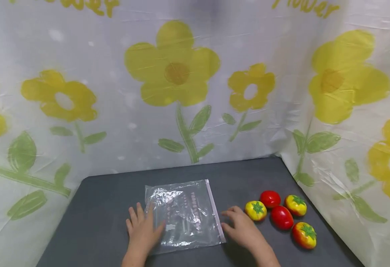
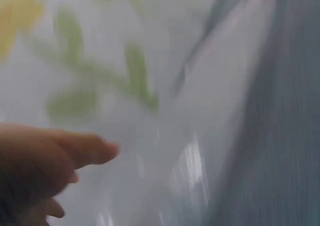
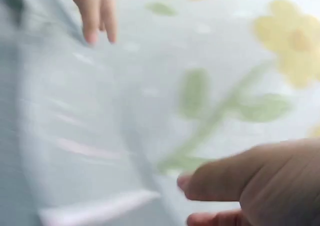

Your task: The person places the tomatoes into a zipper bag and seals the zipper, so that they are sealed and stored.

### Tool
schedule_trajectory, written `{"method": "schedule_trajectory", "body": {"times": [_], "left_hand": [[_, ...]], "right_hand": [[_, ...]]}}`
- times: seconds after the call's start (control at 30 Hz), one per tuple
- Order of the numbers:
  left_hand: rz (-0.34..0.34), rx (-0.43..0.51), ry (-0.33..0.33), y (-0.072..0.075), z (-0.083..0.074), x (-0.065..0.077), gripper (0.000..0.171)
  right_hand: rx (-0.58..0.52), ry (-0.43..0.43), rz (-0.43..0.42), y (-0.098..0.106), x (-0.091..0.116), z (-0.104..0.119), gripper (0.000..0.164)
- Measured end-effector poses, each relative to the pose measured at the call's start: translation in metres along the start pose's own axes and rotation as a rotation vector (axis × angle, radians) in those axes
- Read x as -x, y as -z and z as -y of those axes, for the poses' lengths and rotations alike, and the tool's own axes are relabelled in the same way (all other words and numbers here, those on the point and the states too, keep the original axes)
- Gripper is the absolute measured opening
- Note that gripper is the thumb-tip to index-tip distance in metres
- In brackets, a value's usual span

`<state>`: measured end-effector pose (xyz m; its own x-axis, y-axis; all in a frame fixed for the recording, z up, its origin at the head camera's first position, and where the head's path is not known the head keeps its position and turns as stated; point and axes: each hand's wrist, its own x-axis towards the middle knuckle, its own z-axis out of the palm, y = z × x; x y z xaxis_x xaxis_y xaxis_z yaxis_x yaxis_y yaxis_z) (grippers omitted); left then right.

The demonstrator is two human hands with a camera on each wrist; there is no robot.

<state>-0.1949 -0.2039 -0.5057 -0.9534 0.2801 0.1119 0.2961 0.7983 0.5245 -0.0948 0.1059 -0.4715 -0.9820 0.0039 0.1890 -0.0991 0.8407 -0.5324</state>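
A clear plastic bag (image 1: pixel 185 217) with faint pink print lies flat on the dark table, its pale sealing strip (image 1: pixel 216 211) on the right side. Over the bag's left edge is my left hand (image 1: pixel 142 231), fingers spread and holding nothing; whether it touches the plastic I cannot tell. My right hand (image 1: pixel 243 228) hovers just right of the strip, fingers loosely bent and nothing in them. Both wrist views are blurred: the left one shows the left hand (image 2: pixel 45 166) beside the bag (image 2: pixel 195 171), the right one shows the right hand (image 3: pixel 245 181) near the strip (image 3: pixel 100 208).
Right of the right hand sit several glossy toy fruits: red oval ones (image 1: pixel 281 217) and yellow-red ones with green leafy tops (image 1: pixel 304 235). A pale sheet (image 1: pixel 121 148) painted with yellow flowers encloses the back and sides of the dark table (image 1: pixel 101 215).
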Motion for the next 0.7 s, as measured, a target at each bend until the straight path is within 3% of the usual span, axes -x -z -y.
{"method": "schedule_trajectory", "body": {"times": [0.07, 0.13, 0.2, 0.3, 0.37, 0.47, 0.6, 0.7], "left_hand": [[-0.106, -0.032, -0.089, 0.001, -0.035, -0.006, 0.061], [-0.143, -0.021, -0.167, -0.005, -0.072, -0.018, 0.035], [-0.110, -0.014, -0.213, -0.020, -0.106, -0.032, 0.017], [0.003, -0.035, -0.206, -0.054, -0.138, -0.052, 0.035], [0.046, -0.100, -0.176, -0.076, -0.149, -0.061, 0.046], [0.090, -0.158, -0.094, -0.102, -0.152, -0.065, 0.048], [0.061, -0.126, -0.030, -0.120, -0.146, -0.064, 0.041], [0.022, -0.084, -0.039, -0.127, -0.140, -0.064, 0.036]], "right_hand": [[-0.003, -0.079, -0.041, 0.026, -0.009, -0.006, 0.027], [0.004, -0.164, -0.064, 0.048, -0.018, -0.013, 0.026], [-0.003, -0.222, -0.070, 0.063, -0.023, -0.022, 0.026], [-0.034, -0.244, -0.060, 0.072, -0.028, -0.029, 0.027], [-0.072, -0.231, -0.067, 0.072, -0.029, -0.030, 0.026], [-0.106, -0.195, -0.084, 0.070, -0.029, -0.027, 0.023], [-0.111, -0.160, -0.112, 0.067, -0.030, -0.023, 0.021], [-0.101, -0.149, -0.127, 0.064, -0.033, -0.025, 0.021]]}}
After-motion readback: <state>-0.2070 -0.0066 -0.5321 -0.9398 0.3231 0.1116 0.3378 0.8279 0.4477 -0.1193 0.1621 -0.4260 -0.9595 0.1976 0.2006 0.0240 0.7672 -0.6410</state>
